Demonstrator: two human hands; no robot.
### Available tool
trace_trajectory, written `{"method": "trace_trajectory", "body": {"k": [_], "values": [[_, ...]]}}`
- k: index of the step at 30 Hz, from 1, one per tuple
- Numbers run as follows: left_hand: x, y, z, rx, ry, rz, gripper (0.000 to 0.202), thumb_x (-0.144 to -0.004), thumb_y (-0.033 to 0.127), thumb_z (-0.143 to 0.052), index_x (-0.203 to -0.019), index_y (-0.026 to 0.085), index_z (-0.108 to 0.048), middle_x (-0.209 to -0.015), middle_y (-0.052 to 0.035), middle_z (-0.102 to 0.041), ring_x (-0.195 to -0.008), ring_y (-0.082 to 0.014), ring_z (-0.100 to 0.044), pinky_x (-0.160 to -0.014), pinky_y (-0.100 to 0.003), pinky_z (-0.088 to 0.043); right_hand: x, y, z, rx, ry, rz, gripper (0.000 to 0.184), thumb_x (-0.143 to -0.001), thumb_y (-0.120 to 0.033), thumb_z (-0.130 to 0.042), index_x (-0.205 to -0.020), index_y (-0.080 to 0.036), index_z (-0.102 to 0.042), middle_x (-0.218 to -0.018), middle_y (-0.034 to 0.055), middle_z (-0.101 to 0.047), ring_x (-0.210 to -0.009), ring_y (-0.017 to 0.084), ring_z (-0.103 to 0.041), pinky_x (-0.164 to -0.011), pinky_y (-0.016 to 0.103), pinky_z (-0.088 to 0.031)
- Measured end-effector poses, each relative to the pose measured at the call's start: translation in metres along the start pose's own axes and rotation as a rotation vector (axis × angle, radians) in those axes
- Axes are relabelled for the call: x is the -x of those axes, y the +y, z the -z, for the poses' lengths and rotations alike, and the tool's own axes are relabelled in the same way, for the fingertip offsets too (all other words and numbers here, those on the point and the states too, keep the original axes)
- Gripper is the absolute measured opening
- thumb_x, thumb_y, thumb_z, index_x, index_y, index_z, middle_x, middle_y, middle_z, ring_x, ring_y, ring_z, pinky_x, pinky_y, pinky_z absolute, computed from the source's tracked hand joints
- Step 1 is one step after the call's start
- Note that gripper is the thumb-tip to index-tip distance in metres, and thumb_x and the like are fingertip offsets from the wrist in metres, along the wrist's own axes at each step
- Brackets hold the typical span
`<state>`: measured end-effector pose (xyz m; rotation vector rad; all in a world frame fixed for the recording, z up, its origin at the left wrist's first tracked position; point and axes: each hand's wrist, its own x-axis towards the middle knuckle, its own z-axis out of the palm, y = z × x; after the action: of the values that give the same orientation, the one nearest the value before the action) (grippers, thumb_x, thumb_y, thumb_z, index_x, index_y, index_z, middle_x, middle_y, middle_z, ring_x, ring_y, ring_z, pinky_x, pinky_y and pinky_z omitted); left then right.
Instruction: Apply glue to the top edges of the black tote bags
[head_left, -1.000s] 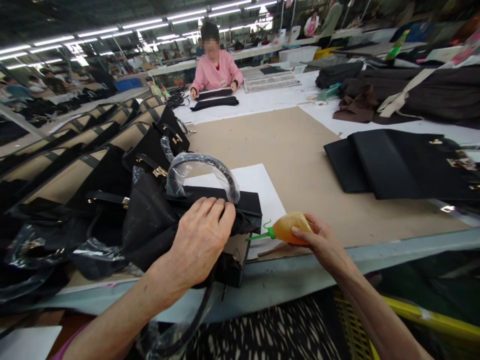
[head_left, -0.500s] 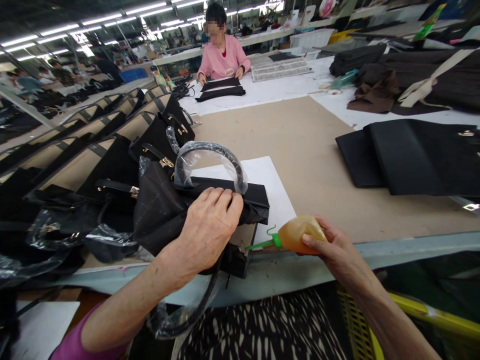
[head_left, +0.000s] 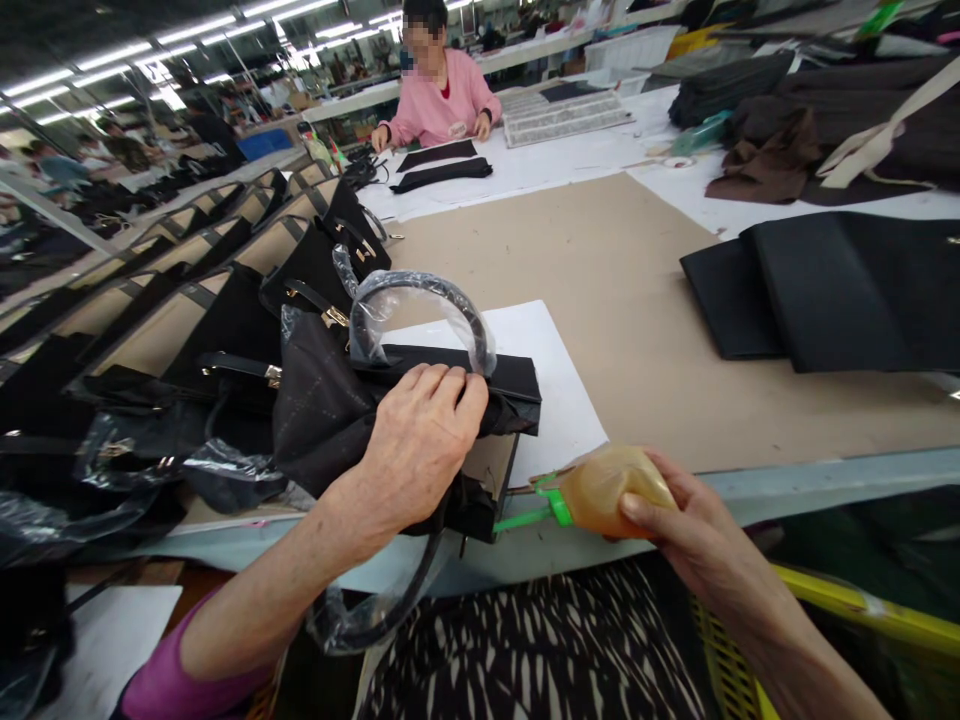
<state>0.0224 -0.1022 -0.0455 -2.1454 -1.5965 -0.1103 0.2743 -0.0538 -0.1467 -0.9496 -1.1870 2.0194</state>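
Fingers (head_left: 454, 385) of L hand (head_left: 416, 445) clamp down on black bag (head_left: 322, 410) at near edge of table (head_left: 825, 468). R hand (head_left: 697, 540) grips amber squeeze bottle (head_left: 604, 490), its green nozzle (head_left: 525, 518) touching the bag's open end. Whether anything's applied yet: can't tell. More bags (head_left: 225, 300) far left, black panels (head_left: 825, 290) right.

Two bare forearms are seen from the wearer's own viewpoint. The left hand (head_left: 420, 450) and the right hand (head_left: 690, 540) are uncovered, with tendons and knuckle creases showing on the backs. A short magenta-purple sleeve (head_left: 157, 685) covers the left upper arm and ends above the elbow in a soft, rounded hem. The right arm is uncovered as far as the picture's edge. Over the lap lies a black garment (head_left: 540, 650) scattered with short white dashes
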Motion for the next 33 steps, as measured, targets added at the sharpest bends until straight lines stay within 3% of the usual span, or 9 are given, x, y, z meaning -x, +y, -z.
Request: {"method": "trace_trajectory", "body": {"k": [11,33], "values": [[0.006,-0.003,-0.004,0.0,0.004,0.002,0.029,-0.074,0.006,-0.052,-0.102,0.005,-0.059,-0.093,-0.0132,-0.063,-0.086,-0.0269,-0.058,-0.079,-0.04,-0.052,0.006,0.005,0.003,-0.101,0.164,-0.083,0.042,-0.072,-0.038,-0.078,-0.106,-0.02,-0.062,-0.102,0.0088,-0.063,-0.086,0.025,-0.059,-0.063,0.028,-0.052],[0.005,0.001,-0.002,0.002,0.019,0.011,0.027,-0.075,0.008,-0.055,-0.101,0.005,-0.06,-0.095,-0.0141,-0.065,-0.088,-0.0271,-0.059,-0.081,-0.04,-0.051,0.019,0.008,-0.012,-0.114,0.195,-0.074,0.039,-0.072,-0.041,-0.078,-0.1,-0.019,-0.062,-0.094,0.0074,-0.061,-0.083,0.025,-0.057,-0.059,0.028,-0.053]]}}
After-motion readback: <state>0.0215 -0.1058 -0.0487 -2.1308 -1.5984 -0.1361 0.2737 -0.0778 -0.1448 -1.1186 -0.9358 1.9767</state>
